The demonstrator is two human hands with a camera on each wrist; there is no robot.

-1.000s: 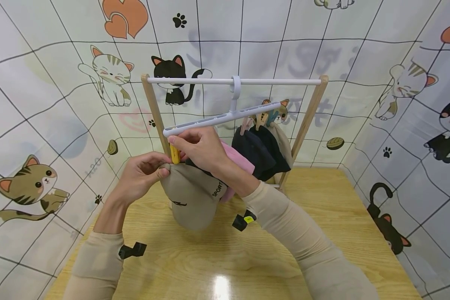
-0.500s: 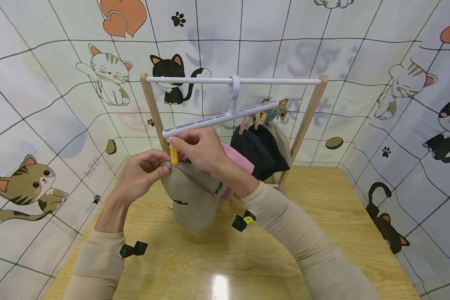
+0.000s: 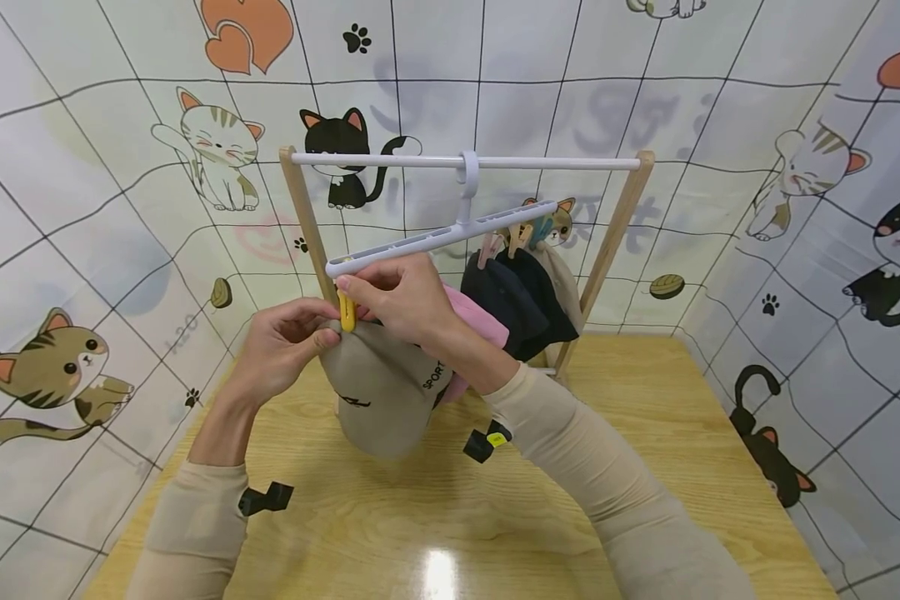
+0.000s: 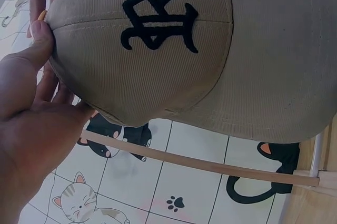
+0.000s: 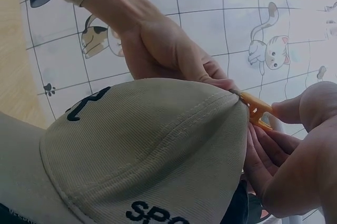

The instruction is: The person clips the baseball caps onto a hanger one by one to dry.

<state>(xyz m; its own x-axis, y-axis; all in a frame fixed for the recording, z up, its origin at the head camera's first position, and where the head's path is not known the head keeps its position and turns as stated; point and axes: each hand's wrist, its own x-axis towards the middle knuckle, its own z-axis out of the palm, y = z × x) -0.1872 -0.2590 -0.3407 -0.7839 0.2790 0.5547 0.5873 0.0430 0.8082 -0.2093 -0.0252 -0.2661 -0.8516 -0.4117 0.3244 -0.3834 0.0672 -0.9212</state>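
Note:
A beige baseball cap [image 3: 382, 400] with dark lettering hangs under the left end of a tilted pale hanger [image 3: 412, 243]. My left hand [image 3: 288, 346] pinches the top of its crown between thumb and fingers. Close beside it, my right hand [image 3: 412, 300] holds a yellow clothespin [image 3: 347, 312] just below the hanger's end. In the right wrist view, that clothespin [image 5: 257, 109] has its tip at the gathered crown, with my thumb and fingers on its handles. The left wrist view is mostly filled by the cap [image 4: 105, 66], which hides most of the clothespin.
The hanger hooks over a white rail [image 3: 555, 163] between wooden posts [image 3: 607, 242]. Further right on it hang a pink cap [image 3: 480, 321], dark caps [image 3: 510, 300] and a beige one [image 3: 565, 279], some with clothespins [image 3: 521, 237] visible. The stand is on a wooden table [image 3: 645, 467].
The beige cap has swayed very slightly to the left. Both hands keep almost the same place and hold.

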